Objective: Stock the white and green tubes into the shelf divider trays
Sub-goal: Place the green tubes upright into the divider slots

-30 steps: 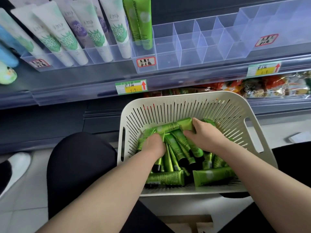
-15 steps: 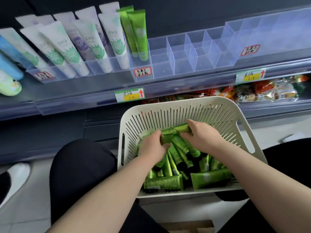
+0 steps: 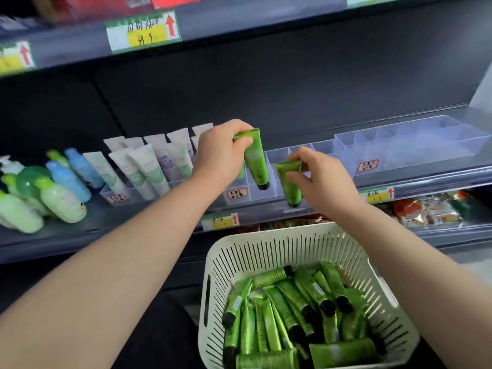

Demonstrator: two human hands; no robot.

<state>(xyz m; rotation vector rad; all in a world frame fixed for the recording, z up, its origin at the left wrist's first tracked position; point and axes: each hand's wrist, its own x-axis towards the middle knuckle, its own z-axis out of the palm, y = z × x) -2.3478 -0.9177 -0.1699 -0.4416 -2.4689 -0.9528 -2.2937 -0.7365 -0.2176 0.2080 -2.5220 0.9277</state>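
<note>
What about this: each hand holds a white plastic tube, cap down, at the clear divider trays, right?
Wrong colour. Head view: left hand holds one shiny green plastic tube, right hand a second green tube, both cap down at the clear divider trays.

Bare forearms (image 3: 119, 249) meet the left hand (image 3: 221, 153) and right hand (image 3: 322, 179) (black trousers (image 3: 170, 342) below).

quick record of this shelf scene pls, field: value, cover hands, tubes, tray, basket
left hand: pinches a green tube by its flat end, cap down, at the tray
right hand: pinches a second tube, cap down, in front of the tray
basket: holds a heap of tubes, all green
white tubes: stocked, leaning, left of the hands
bottles: far left on the shelf
</note>
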